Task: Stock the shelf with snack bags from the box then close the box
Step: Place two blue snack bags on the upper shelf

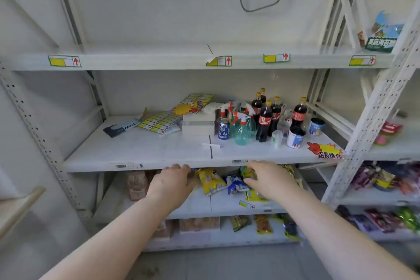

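Several snack bags lie on the lower shelf (227,208): a yellow bag (211,180), a blue bag (235,185) and a green-yellow bag (246,171). My left hand (172,179) reaches under the middle shelf's edge with straight fingers, just left of the yellow bag. My right hand (269,178) is at the green-yellow bag, thumb below it and fingers above, pinching it. The thumb touches the blue bag. The box is out of view.
The middle shelf (136,152) juts out just above both hands and holds cola bottles (264,120), spray bottles, a Pepsi can, cups and label sheets. Brown packets (136,185) stand left of my left hand. More snack bags fill the bottom shelf and the right-hand rack.
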